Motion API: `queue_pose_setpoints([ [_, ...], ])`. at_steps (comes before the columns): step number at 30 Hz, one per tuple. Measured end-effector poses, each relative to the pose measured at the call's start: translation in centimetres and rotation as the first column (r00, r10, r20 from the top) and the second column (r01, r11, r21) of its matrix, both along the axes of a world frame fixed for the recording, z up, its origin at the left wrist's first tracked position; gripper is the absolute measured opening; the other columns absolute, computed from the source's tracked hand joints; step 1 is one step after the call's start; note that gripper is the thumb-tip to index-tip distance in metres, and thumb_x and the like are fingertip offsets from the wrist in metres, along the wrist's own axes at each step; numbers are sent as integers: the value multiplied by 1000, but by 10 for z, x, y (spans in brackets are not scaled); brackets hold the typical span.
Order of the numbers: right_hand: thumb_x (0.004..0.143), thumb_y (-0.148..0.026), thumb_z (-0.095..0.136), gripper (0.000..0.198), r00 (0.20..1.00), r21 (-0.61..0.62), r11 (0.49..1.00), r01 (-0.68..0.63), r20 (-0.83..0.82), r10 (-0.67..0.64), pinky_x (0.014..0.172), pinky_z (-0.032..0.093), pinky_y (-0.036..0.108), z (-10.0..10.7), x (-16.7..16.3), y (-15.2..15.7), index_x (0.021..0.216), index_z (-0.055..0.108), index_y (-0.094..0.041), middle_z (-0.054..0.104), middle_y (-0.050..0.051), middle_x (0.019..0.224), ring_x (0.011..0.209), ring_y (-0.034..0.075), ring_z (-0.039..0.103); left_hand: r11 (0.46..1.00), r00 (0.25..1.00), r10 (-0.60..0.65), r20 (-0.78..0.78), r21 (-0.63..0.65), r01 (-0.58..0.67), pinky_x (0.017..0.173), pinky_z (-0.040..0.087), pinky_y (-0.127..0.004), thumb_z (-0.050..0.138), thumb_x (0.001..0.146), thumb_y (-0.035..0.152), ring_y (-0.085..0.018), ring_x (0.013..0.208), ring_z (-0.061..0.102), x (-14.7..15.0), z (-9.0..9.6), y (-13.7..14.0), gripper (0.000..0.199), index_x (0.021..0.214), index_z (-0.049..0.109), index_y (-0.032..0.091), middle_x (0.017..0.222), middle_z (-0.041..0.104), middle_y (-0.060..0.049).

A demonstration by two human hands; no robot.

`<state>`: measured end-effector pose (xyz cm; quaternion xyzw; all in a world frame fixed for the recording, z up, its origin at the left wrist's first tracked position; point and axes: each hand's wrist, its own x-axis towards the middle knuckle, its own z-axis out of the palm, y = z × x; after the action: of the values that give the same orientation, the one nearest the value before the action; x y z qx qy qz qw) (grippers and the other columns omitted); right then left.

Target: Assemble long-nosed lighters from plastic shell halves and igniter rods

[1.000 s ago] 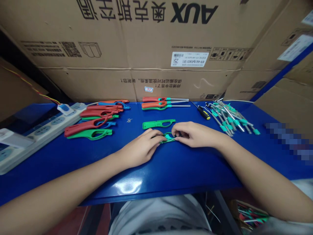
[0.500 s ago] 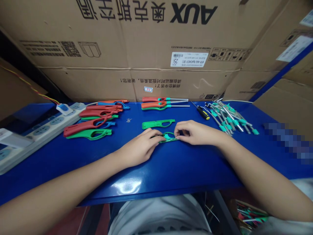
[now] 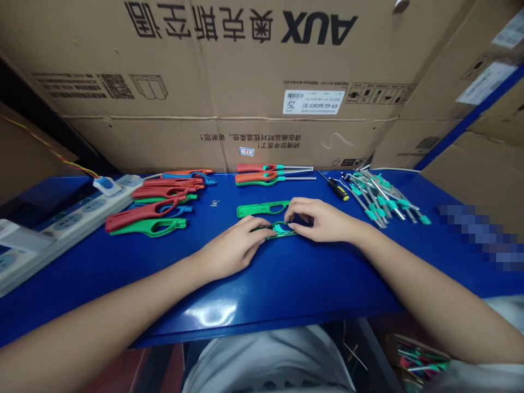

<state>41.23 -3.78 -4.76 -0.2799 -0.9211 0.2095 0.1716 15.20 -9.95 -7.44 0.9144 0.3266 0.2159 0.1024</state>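
An opened green lighter shell [image 3: 282, 233] lies on the blue table between my hands, with a teal trigger piece and thin wire inside it. My left hand [image 3: 241, 245] is closed on its left end, thumb and fingers pinching the shell. My right hand [image 3: 317, 221] has its thumb and forefinger pressed together at the shell's right end; what they pinch there is hidden. Just behind lies the other green shell half [image 3: 262, 209], its right end partly covered by my right fingers.
Long-nosed lighters [image 3: 266, 173] lie at the back. Coloured lighter shells [image 3: 149, 215] pile up left beside a power strip [image 3: 69, 221]. Small screws [image 3: 214, 203] lie near them. A screwdriver [image 3: 338, 189] and metal lighter tubes [image 3: 385, 199] are on the right. A cardboard box [image 3: 164, 136] stands behind.
My right hand has shifted slightly left along the shell and now overlaps the rear shell half. My left hand keeps its hold. The view has moved a little.
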Motion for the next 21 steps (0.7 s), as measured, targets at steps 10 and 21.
queue_pose_setpoints([
  [10,93,-14,50,37,984,128,982,137,99,-150,105,42,53,-15,6,17,125,63,-25,56,12,127,121,29,50,989,991,118,66,81,-124,101,50,-45,51,100,25,-25,115,61,-3,12,0,24,117,68,21,122,67,-10],
  [21,92,-31,60,12,973,62,971,231,-36,-229,84,50,38,-12,6,19,92,61,-19,66,7,96,89,21,63,951,951,310,2,13,-310,111,43,-52,41,105,37,-29,131,53,-11,3,15,43,142,53,19,143,56,-14],
])
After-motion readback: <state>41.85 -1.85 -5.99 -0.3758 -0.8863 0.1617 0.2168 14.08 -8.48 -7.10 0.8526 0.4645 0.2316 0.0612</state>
